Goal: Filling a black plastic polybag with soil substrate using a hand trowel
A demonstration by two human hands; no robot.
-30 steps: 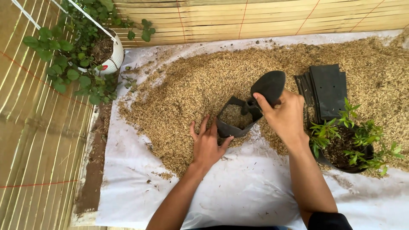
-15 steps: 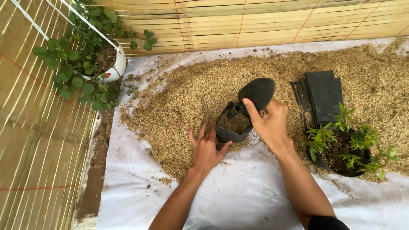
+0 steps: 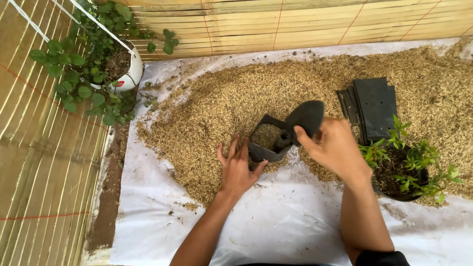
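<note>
Head view: left hand [image 3: 237, 170] lies spread open on husks [image 3: 212, 106] at the black bag's [image 3: 268, 145] seven o'clock, while right hand [image 3: 335, 148] pinches its rim shut-fingered at three o'clock.

A sheet [image 3: 276, 231] lies on the floor, and a heap of husks [image 3: 217, 98] is spread across its far half. A small grow bag [image 3: 268, 143] stands in the near edge of the heap, with husks inside it. The left hand [image 3: 237, 170] rests flat just left of the bag; the right hand [image 3: 335, 148] is at its right, holding a scoop [image 3: 308, 116] over it. A stack of flat bags [image 3: 372, 106] lies on the husks to the right, behind a potted seedling [image 3: 404, 170]. A potted plant [image 3: 106, 64] stands off the sheet at the far left.
</note>
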